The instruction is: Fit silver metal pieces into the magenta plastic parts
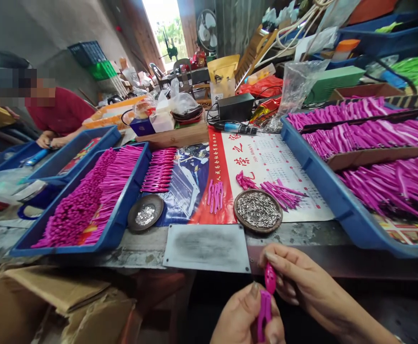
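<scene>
Low at the front edge of the bench, my left hand (239,313) is closed on a slotted magenta plastic piece (264,310). Just above it, my right hand (298,272) pinches an oval magenta piece with small holes (270,278). The two pieces meet end to end; I cannot tell whether they are joined. Beyond my hands stands a round bowl of small silver metal pins (259,210). Loose magenta strips (282,195) lie beside that bowl, and a small bunch of them (215,197) rests on the red part of the poster.
A grey metal plate (207,248) lies at the bench edge. Blue trays (324,191) of magenta pieces flank the poster (191,181). On the left are a dish of small silver discs (145,215), a row of shiny magenta pieces (159,169) and a person (60,112).
</scene>
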`<state>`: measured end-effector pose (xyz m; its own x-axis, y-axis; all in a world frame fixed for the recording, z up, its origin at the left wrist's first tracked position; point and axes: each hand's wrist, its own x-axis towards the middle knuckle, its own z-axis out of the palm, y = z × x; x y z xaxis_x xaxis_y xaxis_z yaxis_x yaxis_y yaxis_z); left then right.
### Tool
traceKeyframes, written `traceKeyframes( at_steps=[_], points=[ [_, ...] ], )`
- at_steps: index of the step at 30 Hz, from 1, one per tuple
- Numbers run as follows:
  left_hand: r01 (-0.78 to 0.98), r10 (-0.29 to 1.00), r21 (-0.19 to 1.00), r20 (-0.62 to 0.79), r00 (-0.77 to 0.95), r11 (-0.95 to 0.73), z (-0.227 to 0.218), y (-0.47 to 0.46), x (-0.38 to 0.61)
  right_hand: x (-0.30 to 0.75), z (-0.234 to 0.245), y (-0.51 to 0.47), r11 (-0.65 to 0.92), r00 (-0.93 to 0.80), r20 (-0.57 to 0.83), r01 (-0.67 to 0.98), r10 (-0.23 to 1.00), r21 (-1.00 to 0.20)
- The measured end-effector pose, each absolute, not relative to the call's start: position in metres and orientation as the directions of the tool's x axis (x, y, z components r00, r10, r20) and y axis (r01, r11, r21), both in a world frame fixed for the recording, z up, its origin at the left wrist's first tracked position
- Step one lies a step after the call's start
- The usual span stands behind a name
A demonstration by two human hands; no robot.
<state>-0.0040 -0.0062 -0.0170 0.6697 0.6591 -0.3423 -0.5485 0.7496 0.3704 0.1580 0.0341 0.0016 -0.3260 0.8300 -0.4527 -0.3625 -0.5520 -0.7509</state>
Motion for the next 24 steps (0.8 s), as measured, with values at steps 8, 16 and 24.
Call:
traceKeyframes(
  at_steps=[8,16,24],
  points=[
    [-0.552,0.671,0.395,-0.302,0.677,0.734,-0.021,-0.008,-0.005,0.161,0.001,0.033,-0.520,-0.338,-0.421,-0.299,0.842,-0.800],
    [-0.544,0.662,0.385,-0.335,0.671,0.746,-0.030,-0.010,-0.003,0.162,0.009,0.041,-0.492,-0.296,-0.432,-0.165,0.852,-0.855],
    [-0.551,0.652,0.351,-0.348,0.674,0.757,-0.034,-0.011,-0.003,0.156,0.009,0.043,-0.538,-0.324,-0.473,-0.151,0.819,-0.829]
  ],
)
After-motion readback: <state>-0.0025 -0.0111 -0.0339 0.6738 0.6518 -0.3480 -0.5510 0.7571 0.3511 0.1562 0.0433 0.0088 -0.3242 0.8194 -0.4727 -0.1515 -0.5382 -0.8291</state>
